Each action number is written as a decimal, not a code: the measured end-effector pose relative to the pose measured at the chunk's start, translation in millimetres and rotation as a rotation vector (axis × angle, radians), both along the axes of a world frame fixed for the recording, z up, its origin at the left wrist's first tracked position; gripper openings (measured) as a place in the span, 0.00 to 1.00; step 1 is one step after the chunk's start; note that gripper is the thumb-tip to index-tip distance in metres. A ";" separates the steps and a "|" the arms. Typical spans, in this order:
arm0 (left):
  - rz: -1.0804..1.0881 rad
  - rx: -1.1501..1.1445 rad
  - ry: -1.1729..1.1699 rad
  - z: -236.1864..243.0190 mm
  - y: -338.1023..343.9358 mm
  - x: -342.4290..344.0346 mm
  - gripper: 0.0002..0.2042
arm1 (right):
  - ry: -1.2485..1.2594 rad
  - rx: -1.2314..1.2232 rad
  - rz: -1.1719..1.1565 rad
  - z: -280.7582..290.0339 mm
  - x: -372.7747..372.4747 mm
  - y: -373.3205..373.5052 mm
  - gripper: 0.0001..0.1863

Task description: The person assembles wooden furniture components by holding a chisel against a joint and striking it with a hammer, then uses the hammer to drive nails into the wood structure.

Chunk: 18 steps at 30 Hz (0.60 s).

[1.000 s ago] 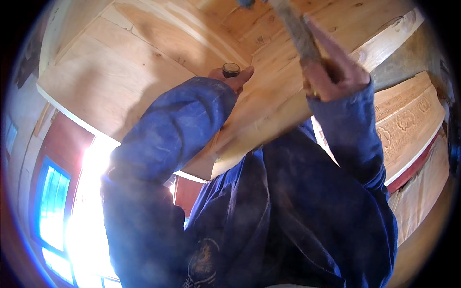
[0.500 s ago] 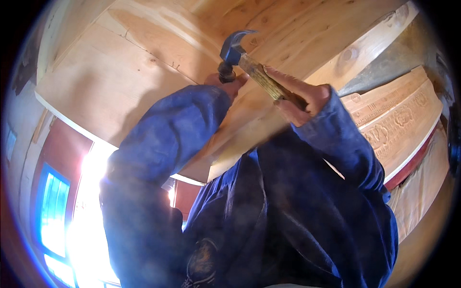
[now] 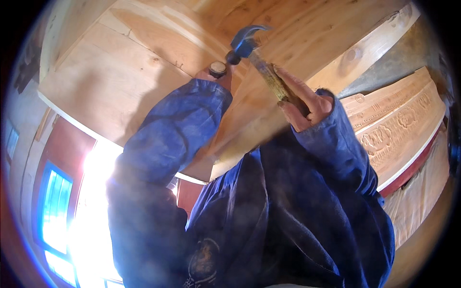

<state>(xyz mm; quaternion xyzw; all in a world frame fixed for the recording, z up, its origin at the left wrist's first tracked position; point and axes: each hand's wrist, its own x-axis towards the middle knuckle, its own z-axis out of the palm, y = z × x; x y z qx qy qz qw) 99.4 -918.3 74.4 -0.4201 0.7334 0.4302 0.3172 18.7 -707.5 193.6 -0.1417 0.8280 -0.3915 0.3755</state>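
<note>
My right hand point(image 3: 307, 103) grips the wooden handle of a claw hammer point(image 3: 269, 77). Its dark metal head is raised above the boards, with the claw pointing away and the round face a little to the right of my left hand. My left hand point(image 3: 222, 79) is closed round an upright tool that looks like a chisel point(image 3: 217, 69). Of that tool only the round pale butt with a dark ring shows; its lower end is hidden by the hand and sleeve. Below both hands lies a broad wooden panel point(image 3: 110, 72) with joint lines.
A carved wooden panel point(image 3: 394, 127) with raised patterns leans at the right, above pale sheeting point(image 3: 413, 206). A thick plank edge point(image 3: 365, 53) runs along the upper right. At the left stand a reddish door panel point(image 3: 65, 149), a blue-framed window point(image 3: 55, 211) and bright glare.
The hammer head has lifted off the tool's butt and moved up and right, baring the butt. My left hand stays round the tool, slightly shifted left.
</note>
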 end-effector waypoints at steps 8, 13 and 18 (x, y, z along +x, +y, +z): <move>0.541 0.302 -0.093 -3.7 -6.3 -10.5 0.19 | -0.075 -0.017 -0.090 -7.5 0.3 9.9 0.32; 0.301 0.328 -0.171 -11.8 -3.6 5.8 0.21 | -0.082 0.041 -0.057 -6.2 -0.6 4.2 0.32; 0.246 0.331 -0.166 -12.2 0.5 9.0 0.20 | -0.067 0.061 -0.068 -3.3 5.8 0.6 0.31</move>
